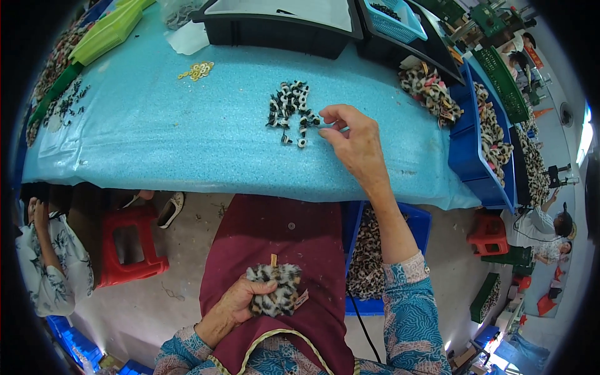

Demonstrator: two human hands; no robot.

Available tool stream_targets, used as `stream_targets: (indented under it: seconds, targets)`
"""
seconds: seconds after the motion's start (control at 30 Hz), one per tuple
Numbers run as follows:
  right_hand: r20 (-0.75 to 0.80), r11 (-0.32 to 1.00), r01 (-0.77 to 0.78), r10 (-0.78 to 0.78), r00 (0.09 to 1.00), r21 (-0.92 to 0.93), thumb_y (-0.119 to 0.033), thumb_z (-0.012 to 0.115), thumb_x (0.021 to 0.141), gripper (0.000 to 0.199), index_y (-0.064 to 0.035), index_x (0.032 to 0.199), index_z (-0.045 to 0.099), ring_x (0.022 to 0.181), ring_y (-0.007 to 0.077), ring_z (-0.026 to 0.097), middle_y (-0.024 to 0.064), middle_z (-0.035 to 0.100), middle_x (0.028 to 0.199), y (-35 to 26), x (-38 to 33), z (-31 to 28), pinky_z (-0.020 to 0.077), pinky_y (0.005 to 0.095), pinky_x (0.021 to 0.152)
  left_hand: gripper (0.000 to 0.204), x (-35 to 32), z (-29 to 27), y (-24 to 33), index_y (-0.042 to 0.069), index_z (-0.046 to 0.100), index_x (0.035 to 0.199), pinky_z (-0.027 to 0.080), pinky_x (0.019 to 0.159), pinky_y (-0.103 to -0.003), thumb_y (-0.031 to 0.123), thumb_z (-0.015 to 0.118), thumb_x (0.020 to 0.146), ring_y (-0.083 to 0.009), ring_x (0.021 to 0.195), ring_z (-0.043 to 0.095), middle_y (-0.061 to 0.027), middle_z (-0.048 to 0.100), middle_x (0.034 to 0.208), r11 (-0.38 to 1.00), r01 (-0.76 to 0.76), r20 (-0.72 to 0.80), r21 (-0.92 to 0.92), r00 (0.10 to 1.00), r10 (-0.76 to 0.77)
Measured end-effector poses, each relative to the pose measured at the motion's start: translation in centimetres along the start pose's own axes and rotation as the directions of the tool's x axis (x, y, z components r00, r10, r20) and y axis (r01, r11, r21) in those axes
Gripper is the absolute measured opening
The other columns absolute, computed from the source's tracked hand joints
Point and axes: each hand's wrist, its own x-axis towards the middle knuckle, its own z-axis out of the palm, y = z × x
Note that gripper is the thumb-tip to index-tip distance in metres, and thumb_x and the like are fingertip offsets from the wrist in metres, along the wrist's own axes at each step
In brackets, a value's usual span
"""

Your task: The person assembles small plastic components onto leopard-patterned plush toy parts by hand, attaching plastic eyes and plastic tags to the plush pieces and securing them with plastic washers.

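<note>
Against the maroon apron, my left hand [236, 301] is closed on a spotted plush piece [275, 290] in white, black and tan fur. A short tan tab sticks up from its top, and a small label hangs at its side. Over the blue-covered table [212, 144] reaches my right hand [357, 139], thumb and forefinger apart. Its fingertips are at the right edge of a loose cluster of small black-and-white plastic toy eyes [289, 103]. I see nothing between those fingertips.
Yellow rings [197, 70] lie farther left on the table. A black tray [281, 31] and a light-blue basket [394, 22] stand along the back. Blue crates [459, 144] of spotted plush pieces are at the right and beside my lap. A red stool [131, 247] and another person [53, 262] are at the left.
</note>
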Motion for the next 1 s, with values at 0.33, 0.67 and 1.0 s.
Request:
stream_targets:
  seconds: [0.33, 0.67, 1.0]
  targets:
    - [0.04, 1.0, 0.028, -0.027, 0.999, -0.013, -0.005, 0.065, 0.073, 0.022, -0.0039, 0.095, 0.062, 0.071, 0.0188, 0.061, 0.0093, 0.064, 0.08, 1.1, -0.2, -0.3, 0.0477, 0.0295, 0.064, 0.034, 0.8, -0.9, 0.5, -0.005, 0.052, 0.113, 0.054, 0.078, -0.04, 0.004, 0.059, 0.081, -0.027, 0.087, 0.064, -0.0174, 0.062, 0.101, 0.998, -0.069, 0.051, -0.009, 0.996, 0.07]
    - [0.336, 0.403, -0.445, 0.315, 0.888, 0.8, 0.002, 0.062, 0.077, 0.019, 0.0042, 0.096, 0.058, 0.07, 0.0146, 0.061, 0.0128, 0.063, 0.088, -4.8, -12.1, -1.6, 0.0523, 0.0258, 0.063, 0.031, 0.8, 1.7, 2.1, -0.004, 0.055, 0.109, 0.053, 0.078, -0.034, 0.018, 0.057, 0.086, -0.0227, 0.087, 0.064, -0.0133, 0.063, 0.1, 0.972, -0.225, -0.022, 0.065, 0.974, 0.227]
    - [0.568, 0.168, -0.723, 0.511, 0.645, 0.67, 0.001, 0.059, 0.083, 0.015, 0.0046, 0.097, 0.058, 0.072, 0.0117, 0.06, 0.0083, 0.061, 0.083, -6.1, -20.0, 2.8, 0.05, 0.0218, 0.063, 0.03, -0.1, 2.6, 0.9, -0.002, 0.058, 0.105, 0.053, 0.071, -0.031, 0.022, 0.057, 0.087, -0.0187, 0.079, 0.064, -0.0104, 0.064, 0.092, 0.952, -0.232, -0.123, 0.198, 0.958, 0.259]
